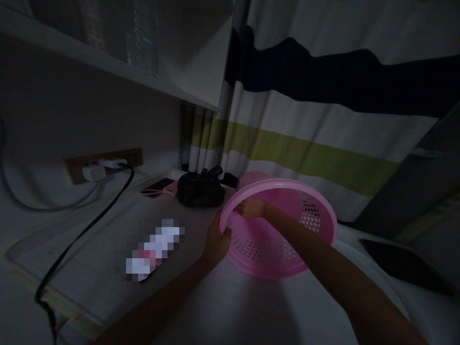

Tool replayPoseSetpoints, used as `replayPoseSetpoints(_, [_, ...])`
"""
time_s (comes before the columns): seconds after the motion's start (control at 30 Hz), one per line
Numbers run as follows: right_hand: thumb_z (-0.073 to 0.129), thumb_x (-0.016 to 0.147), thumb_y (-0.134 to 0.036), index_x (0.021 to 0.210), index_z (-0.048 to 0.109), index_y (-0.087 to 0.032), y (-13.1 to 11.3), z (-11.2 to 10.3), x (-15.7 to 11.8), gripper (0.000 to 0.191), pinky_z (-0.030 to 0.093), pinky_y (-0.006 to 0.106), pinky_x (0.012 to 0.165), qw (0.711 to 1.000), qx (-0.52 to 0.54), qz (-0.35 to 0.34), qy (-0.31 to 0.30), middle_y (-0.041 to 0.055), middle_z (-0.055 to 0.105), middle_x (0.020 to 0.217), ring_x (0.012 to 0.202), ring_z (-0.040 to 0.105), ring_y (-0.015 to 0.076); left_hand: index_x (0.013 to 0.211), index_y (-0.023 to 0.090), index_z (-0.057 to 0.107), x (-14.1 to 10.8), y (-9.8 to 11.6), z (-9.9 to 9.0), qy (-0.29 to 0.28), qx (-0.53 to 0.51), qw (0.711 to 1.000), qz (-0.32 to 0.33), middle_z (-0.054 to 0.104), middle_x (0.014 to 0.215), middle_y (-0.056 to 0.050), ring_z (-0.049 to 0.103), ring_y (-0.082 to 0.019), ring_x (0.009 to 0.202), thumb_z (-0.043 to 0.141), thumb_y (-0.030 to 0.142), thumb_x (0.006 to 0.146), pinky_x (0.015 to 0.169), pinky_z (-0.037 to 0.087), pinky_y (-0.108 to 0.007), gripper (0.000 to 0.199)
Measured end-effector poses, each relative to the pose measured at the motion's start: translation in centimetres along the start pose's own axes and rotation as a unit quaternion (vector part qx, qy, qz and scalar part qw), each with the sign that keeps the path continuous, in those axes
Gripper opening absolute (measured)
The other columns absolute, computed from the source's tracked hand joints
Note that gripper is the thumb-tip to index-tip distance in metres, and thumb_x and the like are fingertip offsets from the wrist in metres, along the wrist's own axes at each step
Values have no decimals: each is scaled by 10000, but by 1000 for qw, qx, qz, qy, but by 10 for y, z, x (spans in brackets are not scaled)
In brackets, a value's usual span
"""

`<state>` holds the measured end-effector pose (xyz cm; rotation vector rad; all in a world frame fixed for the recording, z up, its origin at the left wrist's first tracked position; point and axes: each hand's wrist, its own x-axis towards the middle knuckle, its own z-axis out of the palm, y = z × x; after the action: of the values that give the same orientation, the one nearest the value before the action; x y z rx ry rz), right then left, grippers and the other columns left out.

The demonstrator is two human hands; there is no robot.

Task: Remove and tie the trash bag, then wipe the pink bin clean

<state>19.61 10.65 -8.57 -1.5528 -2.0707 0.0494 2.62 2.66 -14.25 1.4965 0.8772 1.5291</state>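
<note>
A pink plastic laundry basket [278, 275] with perforated sides lies tilted, its wide mouth turned toward me. My left hand [216, 242] grips the rim on the left side, thumb over the inner edge. My right hand [251, 208] reaches into the basket, its fingers curled near the inner left wall. Whatever those fingers hold, if anything, is hidden. Left of the basket, apart from both hands, a tied black plastic bag [200, 189] sits on the table. The picture is dim, so the basket's far inside is hard to make out.
The pale tabletop [201, 306] also bears a dark phone [158, 187] with a pink strap and a blurred-out bright phone-like object [153, 251]. A black cable [86, 227] runs from a wall socket [104, 165]. A shelf [118, 72] overhangs; a striped curtain [316, 141] hangs behind.
</note>
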Motion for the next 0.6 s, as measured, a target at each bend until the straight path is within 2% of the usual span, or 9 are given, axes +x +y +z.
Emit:
replayPoseSetpoints(0.1, [582,752,-153,753,649,-161,-1,8,-6,68,396,311,927,984,-69,-94,-137,65,678,911,981,557,167,1130,168,529,0,0,0,4,5,1000,4,625,1005,-65,578,-217,1006,439,70,620,946,435,-387,526])
replayPoseSetpoints(0.17, [529,797,-150,866,647,-153,0,16,-12,136,374,365,965,975,-106,-107,-165,110,648,1038,1072,521,207,1132,165,527,-1,-1,0,2,5,1000,10,623,992,-63,577,-216,1005,437,71,623,945,435,-385,525])
replayPoseSetpoints(0.23, [452,826,-122,950,633,-136,1,25,-19,221,395,386,938,975,-128,-85,-158,144,620,1091,1089,514,232,1171,166,504,-1,-2,0,0,9,1000,12,618,1012,-67,570,-217,1019,440,66,624,952,429,-385,559])
replayPoseSetpoints(0.33, [417,812,-95,1035,613,-135,4,39,-32,299,422,343,894,988,-115,-20,-102,133,623,1090,1034,550,219,1214,168,471,-1,-4,0,0,17,1000,10,608,1058,-76,556,-226,1050,444,58,627,970,414,-397,598])
replayPoseSetpoints(0.47, [425,806,-150,1051,608,-173,11,54,-40,307,423,266,880,996,-33,85,9,73,644,1081,980,586,165,1225,173,462,-1,-5,1,-4,19,1000,11,617,1056,-69,563,-229,1047,446,50,626,967,420,-404,612])
replayPoseSetpoints(0.53, [383,827,-207,1046,599,-153,17,58,-37,313,457,280,814,984,13,156,82,96,658,1026,919,609,177,1218,171,469,-1,-4,2,-4,20,1000,7,624,1042,-66,571,-226,1036,445,48,625,956,432,-394,606])
replayPoseSetpoints(0.6, [310,845,-253,1043,584,-132,23,57,-28,359,481,300,733,960,57,224,160,121,668,938,847,622,196,1202,170,481,-1,-2,2,-2,16,1000,6,621,1055,-64,576,-218,1031,442,45,622,950,440,-382,594])
